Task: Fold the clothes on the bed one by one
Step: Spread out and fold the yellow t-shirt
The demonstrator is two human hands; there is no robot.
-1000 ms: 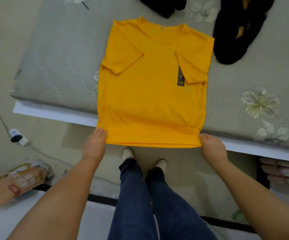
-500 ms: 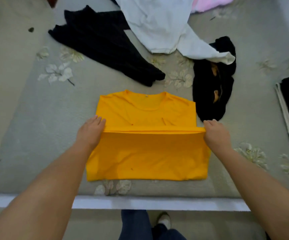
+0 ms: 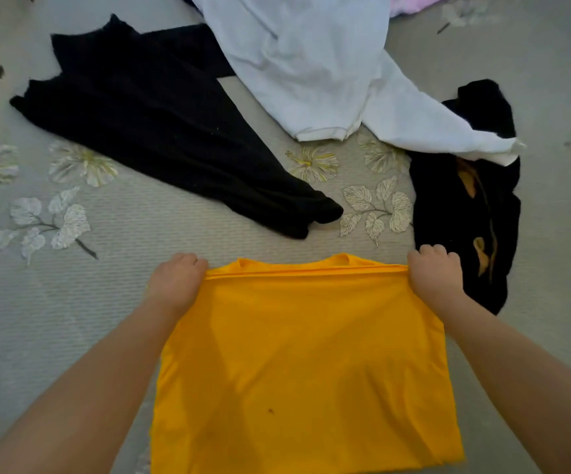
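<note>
Both hands are clamped onto the yellow t-shirt right now: left hand has its fingers curled around the far left corner of the folded-over edge, right hand doing the same at the far right corner, knuckles up. That edge is pulled pretty straight between them and sits almost at the collar, only a thin strip of neckline poking out past it. So the shirt's doubled over, lying flat on the bed, close to the near side. Just past the right hand there's a crumpled black garment with orange bits. Further back, black trousers lie at a diagonal, and a white shirt is heaped over their top end. Something pink peeks in at the very back, can't tell what.
</note>
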